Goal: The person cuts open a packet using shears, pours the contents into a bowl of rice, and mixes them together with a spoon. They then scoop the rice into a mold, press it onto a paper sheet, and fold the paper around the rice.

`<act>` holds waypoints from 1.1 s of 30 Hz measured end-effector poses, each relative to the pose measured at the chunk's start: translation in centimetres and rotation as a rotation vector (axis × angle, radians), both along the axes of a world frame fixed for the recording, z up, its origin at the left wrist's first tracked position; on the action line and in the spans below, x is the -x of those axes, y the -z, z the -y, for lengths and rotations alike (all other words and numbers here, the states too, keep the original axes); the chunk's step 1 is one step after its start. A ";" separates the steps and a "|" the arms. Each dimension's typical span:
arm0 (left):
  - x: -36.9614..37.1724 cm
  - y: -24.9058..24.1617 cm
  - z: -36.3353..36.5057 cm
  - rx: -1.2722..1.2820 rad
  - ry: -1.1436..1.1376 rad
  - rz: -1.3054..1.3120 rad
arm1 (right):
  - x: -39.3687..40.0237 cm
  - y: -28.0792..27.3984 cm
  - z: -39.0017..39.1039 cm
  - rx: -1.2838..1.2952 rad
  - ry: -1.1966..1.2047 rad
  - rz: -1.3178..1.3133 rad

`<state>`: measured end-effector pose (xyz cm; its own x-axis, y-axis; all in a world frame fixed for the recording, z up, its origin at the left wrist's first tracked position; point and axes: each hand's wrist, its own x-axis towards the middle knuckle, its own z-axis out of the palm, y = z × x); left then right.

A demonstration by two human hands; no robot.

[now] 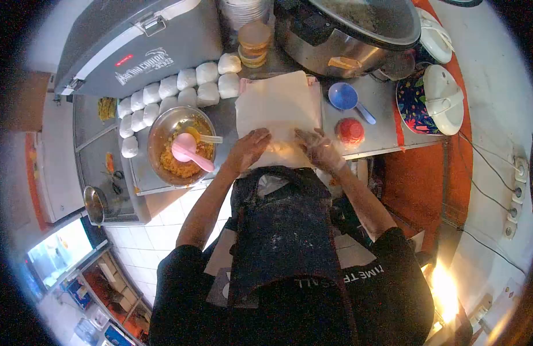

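Note:
A stack of pale paper sheets (272,104) lies on the counter in front of me. At its near edge, my left hand (249,151) has its fingers curled over the paper from the left. My right hand (323,151), seemingly in a clear plastic glove, bends its fingers onto the same edge from the right. Between them the paper looks creased and yellowish; what lies under the fingers is hidden. To the left, a metal bowl (157,130) holds orange shredded food, a pink scoop (185,147) and a clear-handled utensil. Several white wrapped packets (187,79) stand in rows beyond it.
A large steel cooker (335,49) stands at the back, near stacked round lids (254,37). On the right are a blue scoop (343,96), a red cup-shaped item (350,133) and a patterned pot (413,104). A grey cooler box (139,49) fills the back left.

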<state>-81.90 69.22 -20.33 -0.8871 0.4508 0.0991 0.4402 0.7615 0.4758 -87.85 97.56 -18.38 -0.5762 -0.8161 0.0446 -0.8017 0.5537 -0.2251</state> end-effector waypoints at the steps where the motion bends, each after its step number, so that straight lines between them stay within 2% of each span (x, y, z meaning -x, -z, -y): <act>1: -0.4 -0.1 0.4 0.001 -0.003 0.003 | -0.1 0.2 -0.3 0.040 0.007 0.030; 4: -0.9 -1.3 0.7 0.007 0.037 0.057 | 0.2 0.2 -0.9 -0.080 -0.034 -0.013; 6: -1.2 -1.8 0.8 0.107 0.051 -0.060 | 0.7 0.7 -0.7 -0.162 -0.005 -0.001; 7: -1.2 -1.6 0.9 0.109 0.047 -0.060 | 0.9 1.0 -0.5 -0.242 0.020 0.010; 11: -1.1 0.0 1.4 0.091 0.015 0.045 | 1.3 2.4 -0.7 -0.290 -0.034 -0.072; 13: -0.7 0.5 1.4 0.067 0.002 0.060 | 1.7 2.4 -0.9 -0.039 -0.101 -0.130; 14: -0.5 0.5 1.4 0.074 -0.001 0.021 | 1.9 3.8 -1.1 -0.039 -0.101 -0.130; 16: 0.1 0.4 1.5 0.083 -0.007 -0.018 | 2.4 6.8 -1.2 0.019 0.050 -0.039; 17: 0.7 0.4 1.3 -0.008 -0.090 0.055 | 2.7 7.1 -1.0 0.040 0.100 -0.009; 19: 1.8 0.0 0.6 -0.101 -0.173 0.129 | 3.3 2.6 1.0 -0.072 0.291 0.270; 21: 3.2 -1.2 -0.3 -0.114 -0.344 0.287 | 3.6 -0.2 2.6 -0.155 0.329 0.265; 22: 3.9 -1.9 -1.0 -0.114 -0.345 0.285 | 3.7 -0.9 3.0 -0.236 0.366 0.260; 23: 4.8 -3.0 -1.7 0.057 -0.410 0.325 | 3.7 -0.2 3.1 -0.236 0.364 0.257; 24: 5.2 -3.4 -2.1 0.228 -0.474 0.364 | 3.7 1.0 3.1 -0.202 0.292 0.143; 25: 5.3 -3.2 -2.3 0.227 -0.478 0.363 | 3.7 2.1 2.9 -0.167 0.219 0.030; 27: 5.3 -2.0 -2.5 0.217 -0.414 0.030 | 3.9 0.2 3.0 -0.168 0.240 0.128; 29: 5.4 -0.6 -1.8 0.267 -0.334 0.096 | 4.0 0.0 2.8 -0.171 0.268 0.227; 31: 5.2 0.6 -0.9 0.318 -0.257 0.163 | 4.0 1.9 2.6 0.043 0.223 0.004; 32: 4.9 0.8 -0.7 0.244 -0.255 0.102 | 4.0 1.8 2.7 0.113 0.209 -0.071; 33: 4.8 0.9 -0.7 0.169 -0.252 0.041 | 4.2 1.6 2.7 0.063 0.184 -0.048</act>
<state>-86.69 69.88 -21.24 -0.9748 0.2230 0.0037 0.2104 0.9141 0.3465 -92.07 94.84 -20.02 -0.7110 -0.6923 0.1235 -0.6994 0.6776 -0.2275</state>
